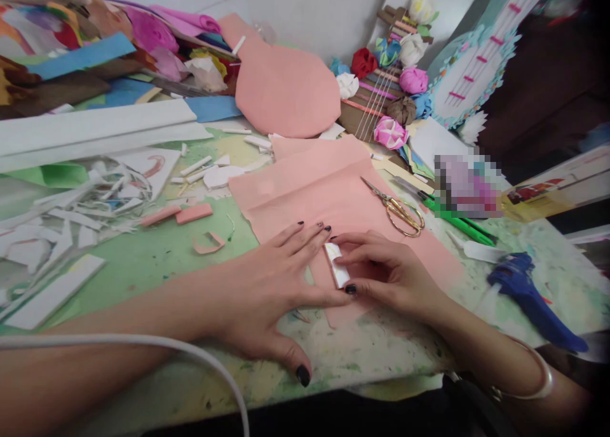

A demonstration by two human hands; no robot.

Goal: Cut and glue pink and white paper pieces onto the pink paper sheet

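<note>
My left hand (271,291) lies flat with fingers spread, its fingertips on a large sheet of pink paper (309,189). My right hand (391,268) pinches a small white rectangular block (337,265), which looks like foam board, against the lower part of this sheet. Thumb and fingers hold the block at its ends, close to my left fingertips. Gold-handled scissors (400,211) rest on the sheet just beyond my right hand. Left of the sheet sit small pink-wrapped blocks (194,213) and a curled pink paper scrap (208,242).
A blue glue gun (528,297) and a green utility knife (457,221) lie at the right. White scraps (71,215) crowd the left. Behind stand a pink lute-shaped piece (288,87), paper flowers (391,132) and coloured paper (152,33). A white cable (190,348) crosses my left forearm.
</note>
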